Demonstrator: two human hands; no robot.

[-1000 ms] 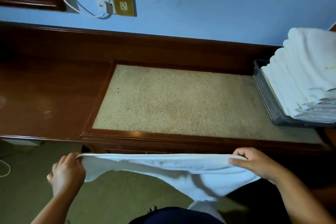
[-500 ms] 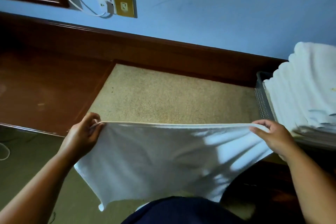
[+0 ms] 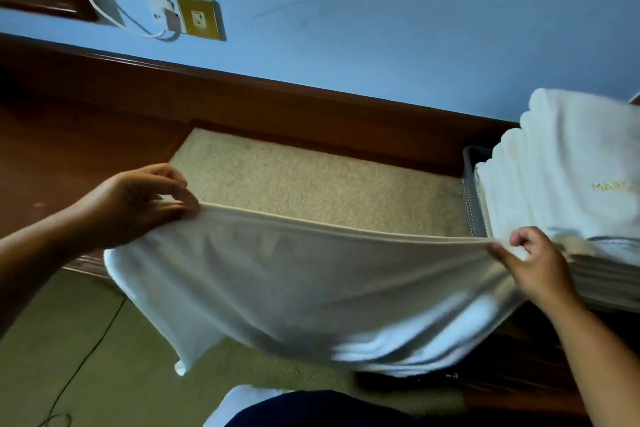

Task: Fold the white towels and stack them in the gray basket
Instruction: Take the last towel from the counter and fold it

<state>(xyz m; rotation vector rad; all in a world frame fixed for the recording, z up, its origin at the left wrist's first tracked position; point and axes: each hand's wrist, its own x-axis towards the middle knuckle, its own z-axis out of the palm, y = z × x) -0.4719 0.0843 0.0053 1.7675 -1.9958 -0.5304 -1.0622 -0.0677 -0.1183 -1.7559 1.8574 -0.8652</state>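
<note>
Against the frame of a second ago, the white towel (image 3: 311, 288) is carried up from below the front edge of the wooden desk (image 3: 86, 149) and forward. Its top hem (image 3: 346, 229) now spans the desk's beige inlay (image 3: 311, 184).

Grip: we note the left hand (image 3: 138, 208) pinching the hem's left corner between thumb and fingers. The right hand (image 3: 533, 267) pinches the right corner, thumb over the hem. The towel hangs taut between them at the top. Its lower part sags below the desk's edge, towards the person.

Step in hand, in our judgement: spreading the towel for its first fold. We advise:
- keep the hem level and taut, so the cloth lies without creases;
- lay it square on the inlay, clear of the gray basket (image 3: 471, 198);
- watch the right hand, which is just beside the basket's load and could drag it.

Count:
- towels in hand: one;
- gray baskets: one, at the desk's right end;
- stack of folded white towels (image 3: 561, 166): one stack in the basket, rising well above its rim. The layers are many (the edges are too blurred for us to number them). The top one bears gold lettering;
- hands: two, both engaged;
- wall fittings: one brass switch plate (image 3: 201, 18) and one white socket (image 3: 161, 9) with a cable.

The task looks well advanced.
</note>
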